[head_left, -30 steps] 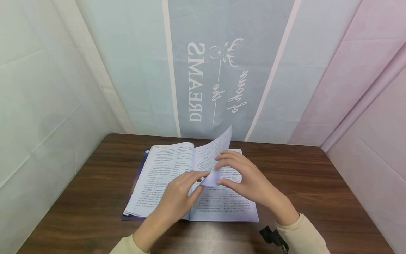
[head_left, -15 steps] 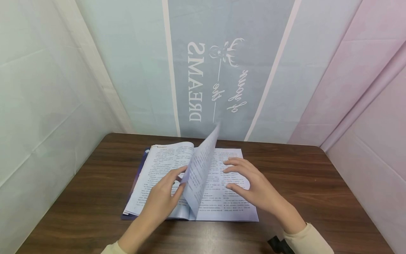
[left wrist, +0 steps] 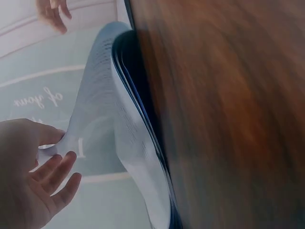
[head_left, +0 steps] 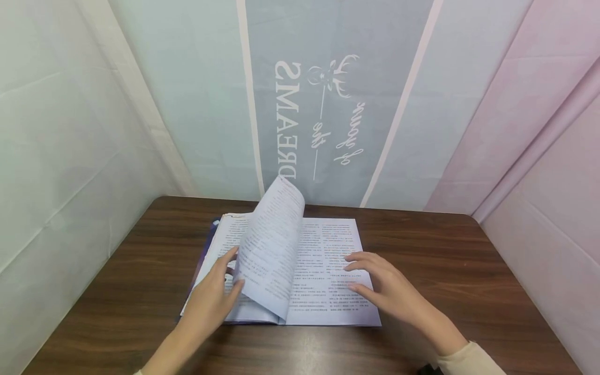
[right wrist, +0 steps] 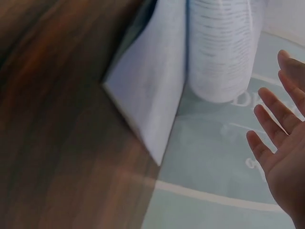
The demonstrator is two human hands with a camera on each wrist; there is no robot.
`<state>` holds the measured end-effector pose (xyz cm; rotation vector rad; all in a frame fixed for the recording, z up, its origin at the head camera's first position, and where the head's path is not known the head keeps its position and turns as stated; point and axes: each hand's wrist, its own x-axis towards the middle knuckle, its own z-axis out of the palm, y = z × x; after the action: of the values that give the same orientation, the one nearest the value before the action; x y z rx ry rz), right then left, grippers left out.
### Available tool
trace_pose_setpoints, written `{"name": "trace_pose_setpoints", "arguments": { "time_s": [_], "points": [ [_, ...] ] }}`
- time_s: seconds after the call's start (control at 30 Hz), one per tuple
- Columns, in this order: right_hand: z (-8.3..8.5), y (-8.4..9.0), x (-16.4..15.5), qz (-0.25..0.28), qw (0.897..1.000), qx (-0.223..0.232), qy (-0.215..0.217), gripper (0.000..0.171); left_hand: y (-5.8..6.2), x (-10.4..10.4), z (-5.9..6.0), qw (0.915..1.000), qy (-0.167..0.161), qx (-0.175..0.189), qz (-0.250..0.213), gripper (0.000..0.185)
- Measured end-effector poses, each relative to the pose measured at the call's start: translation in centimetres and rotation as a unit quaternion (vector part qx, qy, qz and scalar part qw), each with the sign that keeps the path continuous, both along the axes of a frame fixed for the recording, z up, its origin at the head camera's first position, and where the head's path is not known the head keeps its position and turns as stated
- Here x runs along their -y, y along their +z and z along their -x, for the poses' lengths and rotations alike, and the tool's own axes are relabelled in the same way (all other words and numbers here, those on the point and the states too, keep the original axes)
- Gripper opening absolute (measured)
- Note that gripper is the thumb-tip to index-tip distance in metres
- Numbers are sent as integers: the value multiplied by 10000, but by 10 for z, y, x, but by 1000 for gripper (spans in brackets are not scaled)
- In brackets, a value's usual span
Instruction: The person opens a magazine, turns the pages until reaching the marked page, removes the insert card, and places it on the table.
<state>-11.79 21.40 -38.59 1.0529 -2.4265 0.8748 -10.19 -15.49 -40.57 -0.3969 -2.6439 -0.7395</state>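
Observation:
An open magazine (head_left: 328, 307) with dense printed text lies on the brown table. My left hand (head_left: 213, 291) pinches the outer edge of a raised page (head_left: 272, 250), which curves up from the spine and leans over the left side. In the left wrist view the thumb and a finger of the left hand (left wrist: 40, 171) hold that page (left wrist: 95, 95), the other fingers spread. My right hand (head_left: 389, 286) hovers by the right-hand page, its fingers loosely bent around nothing. The right wrist view shows the right hand (right wrist: 281, 129) apart from the magazine (right wrist: 147, 90).
The wood-grain table (head_left: 450, 271) extends on both sides of the magazine. Behind it hangs a grey-green curtain (head_left: 328, 31) with mirrored lettering, and pale cloth walls (head_left: 61, 156) stand at the sides. Something small and black (head_left: 428, 370) shows beside the right sleeve (head_left: 473, 359).
My left hand has carried the page from the right side across the spine to the left. My right hand has drawn back to the right, away from the page.

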Motion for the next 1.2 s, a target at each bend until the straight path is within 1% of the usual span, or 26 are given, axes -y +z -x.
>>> {"name": "trace_pose_setpoints", "arguments": {
  "time_s": [0.13, 0.27, 0.4, 0.57, 0.77, 0.93, 1.2],
  "points": [
    [-2, -8, -8, -105, 9998, 108, -86, 40, -3, 12, -1, 9997, 94, 188, 116, 83],
    [-3, -14, -14, -321, 9985, 329, -304, 40, -5, 22, -3, 9988, 170, 376, 273, 85],
    [-6, -20, -20, -535, 9963, 481, -478, 36, -7, 32, -4, 9976, 223, 531, 383, 84],
    [-7, -25, -26, -695, 9937, 663, -570, 34, -8, 40, -5, 9965, 305, 679, 375, 82],
    [-7, -32, -33, -932, 9884, 980, -688, 36, -9, 48, -7, 9934, 416, 985, 406, 79],
    [-8, -35, -38, -1090, 9835, 1259, -708, 35, -11, 56, -9, 9911, 290, 1172, 569, 81],
    [-8, -40, -42, -1294, 9752, 1684, -616, 40, -18, 69, -11, 9883, 61, 1237, 885, 74]
  ]
}}
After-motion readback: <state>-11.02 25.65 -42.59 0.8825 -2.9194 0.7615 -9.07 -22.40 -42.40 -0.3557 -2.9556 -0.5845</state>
